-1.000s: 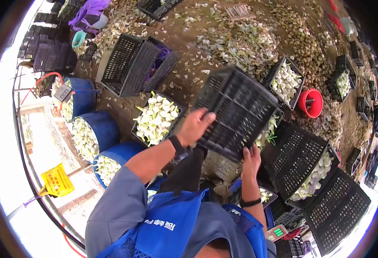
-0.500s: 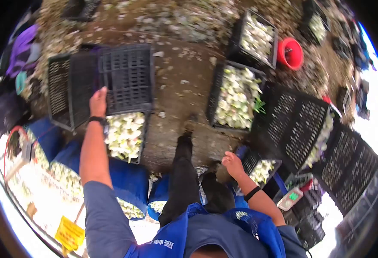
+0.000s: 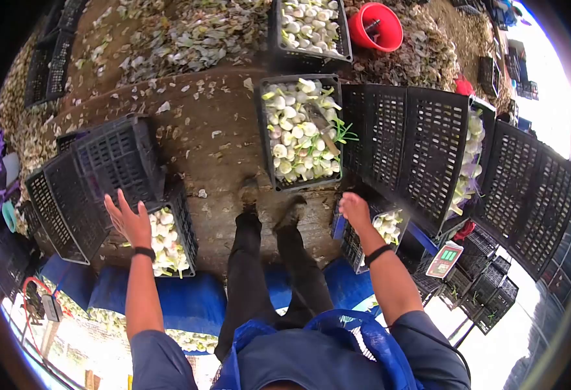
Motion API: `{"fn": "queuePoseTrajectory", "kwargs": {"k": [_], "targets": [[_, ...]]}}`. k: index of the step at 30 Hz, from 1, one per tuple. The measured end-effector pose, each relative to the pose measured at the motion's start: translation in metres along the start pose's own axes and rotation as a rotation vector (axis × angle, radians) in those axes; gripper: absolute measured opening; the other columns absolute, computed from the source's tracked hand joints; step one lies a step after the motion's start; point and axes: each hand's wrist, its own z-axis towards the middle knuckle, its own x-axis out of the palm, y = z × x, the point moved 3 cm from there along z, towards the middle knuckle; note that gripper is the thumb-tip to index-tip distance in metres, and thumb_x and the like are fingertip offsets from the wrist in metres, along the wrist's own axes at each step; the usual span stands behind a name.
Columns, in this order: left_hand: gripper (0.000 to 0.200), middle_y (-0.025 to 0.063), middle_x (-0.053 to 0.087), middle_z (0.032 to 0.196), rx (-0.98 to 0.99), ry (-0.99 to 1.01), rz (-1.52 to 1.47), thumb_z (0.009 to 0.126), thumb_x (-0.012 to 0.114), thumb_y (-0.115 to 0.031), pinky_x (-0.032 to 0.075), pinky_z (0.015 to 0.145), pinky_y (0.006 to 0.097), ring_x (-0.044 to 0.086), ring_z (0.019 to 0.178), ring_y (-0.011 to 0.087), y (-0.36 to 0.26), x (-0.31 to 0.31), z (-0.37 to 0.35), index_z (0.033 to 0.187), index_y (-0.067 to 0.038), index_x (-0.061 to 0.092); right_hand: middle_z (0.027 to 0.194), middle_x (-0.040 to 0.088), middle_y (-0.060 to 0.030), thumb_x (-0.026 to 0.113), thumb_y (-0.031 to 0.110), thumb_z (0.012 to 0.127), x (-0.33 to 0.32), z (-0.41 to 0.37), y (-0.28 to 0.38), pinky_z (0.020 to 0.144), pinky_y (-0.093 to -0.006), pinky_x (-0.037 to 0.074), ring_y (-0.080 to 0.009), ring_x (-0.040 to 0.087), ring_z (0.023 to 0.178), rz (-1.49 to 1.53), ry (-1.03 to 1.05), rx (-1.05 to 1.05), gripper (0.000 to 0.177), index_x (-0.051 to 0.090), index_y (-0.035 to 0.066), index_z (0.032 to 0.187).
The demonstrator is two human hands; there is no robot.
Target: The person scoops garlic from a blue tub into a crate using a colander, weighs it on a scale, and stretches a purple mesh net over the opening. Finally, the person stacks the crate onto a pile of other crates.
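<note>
My left hand (image 3: 129, 221) has its fingers spread and holds nothing. It hovers at the near edge of a stack of empty black plastic crates (image 3: 113, 159), partly over a crate of white garlic bulbs (image 3: 165, 242). My right hand (image 3: 354, 210), fingers curled in with nothing visible in them, hangs near a smaller crate of garlic bulbs (image 3: 388, 227). In front, a full crate of garlic bulbs with short green stems (image 3: 298, 140) stands on the ground. A wooden-handled tool, perhaps a knife (image 3: 328, 140), lies across those bulbs.
Another full garlic crate (image 3: 310, 26) and a red bucket (image 3: 376, 27) stand farther ahead. Black crates (image 3: 422, 149) rise on the right, near a scale with a lit display (image 3: 444, 259). Blue drums (image 3: 181, 302) line the near side. Peelings (image 3: 194, 39) litter the ground.
My left hand has let go of the empty black crate's edge and opened. The crates ahead now appear farther left as my view has turned. My right hand stays low on the right.
</note>
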Motion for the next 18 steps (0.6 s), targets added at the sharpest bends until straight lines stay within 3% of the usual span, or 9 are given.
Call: {"fn": "queuePoseTrajectory", "kwargs": {"k": [2,5,9,11,12,14,15,16,18], "targets": [[0.066,0.0195,0.023,0.157,0.024,0.071,-0.133,0.087,0.067,-0.019,0.027,0.115,0.0487,0.023,0.146,0.0383,-0.028,0.009,-0.031,0.146,-0.007,0.039,0.078,0.065,-0.0016,0.062,0.015,0.091,0.001,0.049,0.014,0.053,-0.0245,0.046,-0.0083,0.059,0.06,-0.039,0.014,-0.08,0.025,0.064,0.0,0.111],[0.066,0.0225,0.029,0.153,0.072,0.256,-0.366,0.086,0.067,-0.019,0.025,0.116,0.0472,0.027,0.144,0.0393,-0.062,0.027,-0.107,0.144,-0.003,0.04,0.08,0.069,-0.0067,0.065,0.021,0.086,0.018,0.122,0.011,0.057,-0.0275,0.05,-0.0137,0.065,0.063,-0.151,-0.07,-0.182,0.03,0.069,0.001,0.108],[0.065,0.0252,0.039,0.145,0.181,1.021,-0.538,0.085,0.069,-0.027,0.03,0.115,0.0425,0.035,0.138,0.041,-0.114,0.038,-0.215,0.139,0.002,0.045,0.079,0.069,-0.0077,0.068,0.026,0.085,0.08,0.167,0.009,0.06,-0.0309,0.052,-0.0157,0.066,0.063,-0.171,-0.041,-0.163,0.033,0.07,0.0,0.105],[0.071,0.0233,0.034,0.149,0.254,1.237,-0.587,0.084,0.071,-0.036,0.03,0.114,0.0461,0.032,0.14,0.0419,-0.131,0.041,-0.255,0.142,-0.004,0.045,0.075,0.066,-0.0047,0.068,0.024,0.086,0.111,0.182,0.019,0.057,-0.0298,0.05,-0.0137,0.062,0.059,-0.062,-0.036,-0.131,0.027,0.068,0.0,0.097],[0.071,0.0233,0.034,0.149,0.246,1.236,-0.577,0.084,0.071,-0.036,0.03,0.114,0.0461,0.032,0.14,0.0419,-0.137,0.042,-0.262,0.142,-0.004,0.045,0.071,0.063,-0.0018,0.067,0.023,0.088,0.125,0.193,0.016,0.053,-0.0287,0.048,-0.0116,0.058,0.055,0.036,-0.038,-0.102,0.024,0.067,-0.001,0.089],[0.072,0.0217,0.025,0.153,0.493,1.309,-0.34,0.083,0.071,-0.044,0.03,0.112,0.0538,0.024,0.143,0.0431,-0.143,0.043,-0.274,0.144,-0.013,0.045,0.073,0.066,-0.0056,0.071,0.025,0.084,0.147,0.223,0.01,0.058,-0.0319,0.05,-0.016,0.062,0.061,0.082,-0.157,-0.033,0.027,0.067,-0.001,0.089],[0.072,0.0217,0.025,0.153,0.489,1.308,-0.333,0.083,0.071,-0.044,0.03,0.112,0.0538,0.024,0.143,0.0431,-0.14,0.049,-0.274,0.144,-0.013,0.045,0.076,0.068,-0.0095,0.075,0.028,0.08,0.152,0.233,0.009,0.064,-0.0352,0.052,-0.0203,0.065,0.067,0.12,-0.286,0.033,0.032,0.068,-0.001,0.088],[0.072,0.0217,0.023,0.154,0.488,1.346,-0.358,0.083,0.071,-0.044,0.029,0.111,0.0558,0.021,0.143,0.0431,-0.137,0.052,-0.276,0.144,-0.015,0.045,0.076,0.069,-0.0104,0.076,0.026,0.078,0.154,0.237,0.012,0.067,-0.0371,0.051,-0.0221,0.064,0.068,0.034,-0.409,-0.058,0.03,0.066,-0.001,0.083],[0.071,0.0218,0.021,0.154,0.502,1.381,-0.38,0.083,0.071,-0.045,0.027,0.111,0.0578,0.017,0.144,0.0432,-0.137,0.055,-0.281,0.144,-0.017,0.045,0.075,0.068,-0.0106,0.076,0.026,0.077,0.156,0.236,0.011,0.067,-0.0379,0.05,-0.0227,0.064,0.068,0.013,-0.386,-0.047,0.03,0.066,-0.001,0.082]]}}
